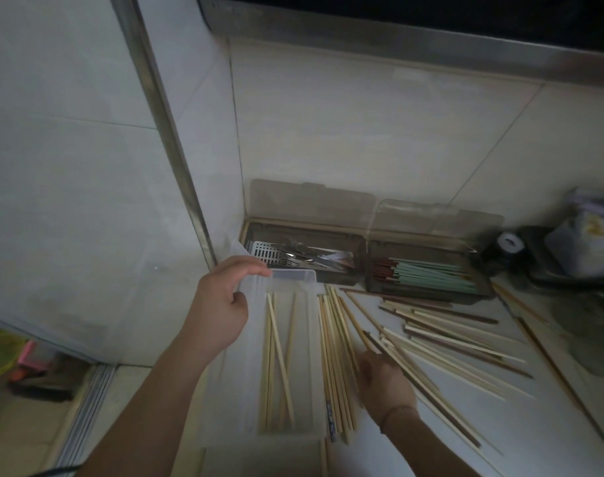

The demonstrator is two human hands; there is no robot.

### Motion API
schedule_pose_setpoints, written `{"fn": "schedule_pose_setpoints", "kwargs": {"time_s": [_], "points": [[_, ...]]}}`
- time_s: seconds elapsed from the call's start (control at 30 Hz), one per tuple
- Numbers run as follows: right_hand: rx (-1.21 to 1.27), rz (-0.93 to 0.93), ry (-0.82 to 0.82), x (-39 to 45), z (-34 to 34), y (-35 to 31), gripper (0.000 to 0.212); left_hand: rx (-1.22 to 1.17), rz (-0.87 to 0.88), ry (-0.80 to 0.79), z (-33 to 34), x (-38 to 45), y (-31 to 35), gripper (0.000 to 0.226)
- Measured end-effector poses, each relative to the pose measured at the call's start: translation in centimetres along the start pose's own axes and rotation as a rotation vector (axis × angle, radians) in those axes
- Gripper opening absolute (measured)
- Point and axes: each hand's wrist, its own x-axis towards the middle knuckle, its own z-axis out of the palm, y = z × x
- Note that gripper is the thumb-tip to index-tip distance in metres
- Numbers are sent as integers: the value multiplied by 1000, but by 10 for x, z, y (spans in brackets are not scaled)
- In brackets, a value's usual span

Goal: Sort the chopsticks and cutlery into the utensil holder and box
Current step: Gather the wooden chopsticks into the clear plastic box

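Observation:
A clear plastic box (312, 342) lies on the counter with several pale wooden chopsticks inside. My left hand (224, 301) grips its far left rim. My right hand (384, 378) is closed around a few chopsticks, one dark brown (427, 394), that point toward the lower right. A pile of loose pale and brown chopsticks (448, 339) fans out on the counter to the right of the box. At the back stand two brown-tinted holders with open lids: the left holder (259, 235) holds metal cutlery (310, 258), the right holder (483, 290) holds green and red-brown chopsticks (431, 275).
Tiled walls close in the counter's left and back sides. A dark appliance (534, 256) and a plastic bag (589, 246) sit at the far right. The counter's left edge drops to the floor, where coloured items (4, 352) lie.

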Motion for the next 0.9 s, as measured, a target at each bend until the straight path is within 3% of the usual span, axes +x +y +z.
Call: {"fn": "schedule_pose_setpoints", "kwargs": {"time_s": [0.17,0.33,0.43,0.77,0.9], "points": [[-208,-62,9,-7,3,5,24,40,25,-16,0,0,-3,68],[-204,-187,91,-8,8,2,12,53,47,-18,-1,-1,-5,64],[-175,-137,16,-6,8,-2,20,62,31,-13,-3,-3,-8,69],[-196,-101,65,3,8,-12,21,60,25,24,-9,-4,-5,66],[-104,-262,58,-2,13,-8,24,49,18,19,-9,-4,-4,66]]}}
